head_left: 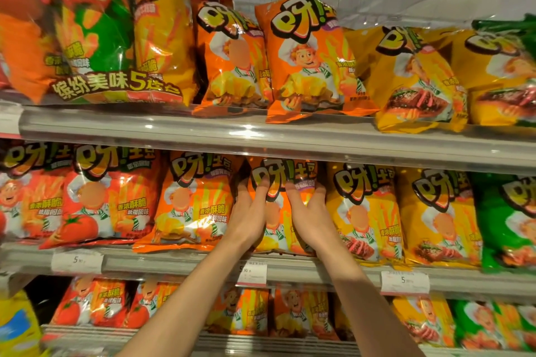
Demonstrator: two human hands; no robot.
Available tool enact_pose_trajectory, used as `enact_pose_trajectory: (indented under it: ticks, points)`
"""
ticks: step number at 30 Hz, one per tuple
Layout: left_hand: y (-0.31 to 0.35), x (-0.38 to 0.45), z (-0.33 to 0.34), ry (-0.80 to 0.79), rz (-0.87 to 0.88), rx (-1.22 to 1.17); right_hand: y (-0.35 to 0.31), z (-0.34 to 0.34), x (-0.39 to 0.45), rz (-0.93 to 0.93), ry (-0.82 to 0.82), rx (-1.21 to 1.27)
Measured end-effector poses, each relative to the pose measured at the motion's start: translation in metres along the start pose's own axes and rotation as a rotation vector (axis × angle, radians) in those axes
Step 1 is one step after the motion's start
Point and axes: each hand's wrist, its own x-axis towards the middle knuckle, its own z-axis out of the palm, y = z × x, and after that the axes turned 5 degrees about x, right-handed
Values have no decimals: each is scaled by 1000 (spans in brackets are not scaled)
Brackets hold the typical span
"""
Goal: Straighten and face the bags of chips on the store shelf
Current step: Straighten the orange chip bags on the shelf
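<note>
Both hands on the orange bag (278,223), mid-row on the middle shelf (261,265). Left hand (251,217) and right hand (307,217) lie flat, fingers straight, gripping nothing. Best press evenly, square it upright and level with the bags beside it.

- We see our left hand (250,213) and right hand (308,211), both bare: no gloves, rings or watch.
- Our forearms (185,293) are bare too; no sleeve shows anywhere in view.
</note>
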Motion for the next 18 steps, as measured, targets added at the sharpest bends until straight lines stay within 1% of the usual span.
enact_pose_trajectory:
  ticks: [2,7,10,14,16,18]
  points:
    - [-1,-1,1,-6,17,9,1,2,-2,-14,22,-31]
    - [-3,-2,1,36,53,109,2,0,-6,-57,58,-47]
    - [-4,-2,1,26,58,130,4,-1,-8,-47,71,-43]
    - [3,6,-3,3,50,34,-2,-4,-5,-11,30,-22]
    - [6,9,-4,-13,36,-25,-3,-5,-2,11,25,-79]
    - [6,12,-4,-16,54,-51,-4,-3,0,9,56,-145]
